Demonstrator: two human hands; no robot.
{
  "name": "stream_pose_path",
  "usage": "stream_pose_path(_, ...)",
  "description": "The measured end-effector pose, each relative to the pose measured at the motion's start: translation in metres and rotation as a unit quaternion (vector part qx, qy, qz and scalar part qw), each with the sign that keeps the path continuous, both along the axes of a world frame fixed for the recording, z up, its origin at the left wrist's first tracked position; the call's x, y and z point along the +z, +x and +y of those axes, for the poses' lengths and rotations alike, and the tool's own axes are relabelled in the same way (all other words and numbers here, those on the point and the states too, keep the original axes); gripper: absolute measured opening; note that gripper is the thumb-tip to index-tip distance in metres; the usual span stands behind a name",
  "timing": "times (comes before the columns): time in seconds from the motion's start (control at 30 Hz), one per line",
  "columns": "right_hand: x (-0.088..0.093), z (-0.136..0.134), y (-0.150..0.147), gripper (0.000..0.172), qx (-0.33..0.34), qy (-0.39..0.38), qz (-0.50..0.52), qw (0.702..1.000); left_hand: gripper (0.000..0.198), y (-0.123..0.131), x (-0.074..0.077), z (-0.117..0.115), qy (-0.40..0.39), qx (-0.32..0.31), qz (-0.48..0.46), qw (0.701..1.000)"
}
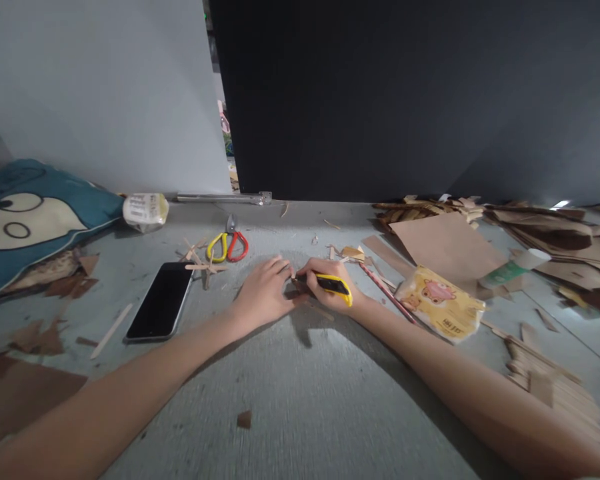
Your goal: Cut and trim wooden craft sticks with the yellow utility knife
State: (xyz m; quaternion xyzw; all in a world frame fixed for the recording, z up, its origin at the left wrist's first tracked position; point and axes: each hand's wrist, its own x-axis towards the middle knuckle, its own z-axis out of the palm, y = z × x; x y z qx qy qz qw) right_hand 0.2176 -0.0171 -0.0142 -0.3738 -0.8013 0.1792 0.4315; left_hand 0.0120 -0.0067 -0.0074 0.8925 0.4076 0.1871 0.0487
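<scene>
My right hand (pixel 325 283) is closed around a yellow and black utility knife (pixel 336 285). The knife's front end points left, toward the fingertips of my left hand (pixel 266 287). That hand rests low over the table with its fingers bent and drawn together, and a small piece at its fingertips is too hidden to name. A thin wooden strip (pixel 321 312) lies just below the two hands. Scissors with one yellow and one red handle (pixel 227 246) lie beyond my left hand, near some crossed craft sticks (pixel 207 268).
A black phone (pixel 161 301) and a loose craft stick (pixel 111 331) lie to the left, by a blue cushion (pixel 40 220). On the right are a yellow packet (pixel 440 303), brown cardboard (pixel 445 247), a glue stick (pixel 515 268) and stacked sticks (pixel 555 380). A dark panel (pixel 405 100) stands behind.
</scene>
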Motion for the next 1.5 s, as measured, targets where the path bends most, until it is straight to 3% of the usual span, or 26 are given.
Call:
stream_pose_path(0.3,-0.002,-0.004,0.0,0.014,0.024,0.08,-0.04,0.996,0.053,0.002,0.011,-0.005,0.002,0.023,0.077,0.997)
stream_pose_path(0.6,-0.006,-0.003,-0.002,0.02,0.01,0.058,-0.04,0.997,0.052,0.002,0.006,-0.006,-0.018,0.03,0.062,0.997)
stream_pose_path(0.8,-0.005,-0.001,-0.003,0.031,-0.02,-0.02,0.012,1.0,0.057,0.0,0.008,-0.005,-0.044,0.034,0.033,0.998)
stream_pose_path(0.93,0.002,0.003,-0.004,0.03,-0.036,-0.105,0.041,0.993,0.058,0.0,0.012,-0.006,-0.055,0.049,0.034,0.997)
stream_pose_path(1.23,0.007,-0.006,-0.011,0.026,-0.096,-0.251,0.145,0.952,0.057,0.0,0.015,-0.007,-0.075,0.047,0.006,0.996)
stream_pose_path(1.5,0.0,-0.006,-0.013,0.023,-0.117,-0.307,0.219,0.919,0.058,0.001,0.016,-0.008,-0.084,0.054,0.01,0.995)
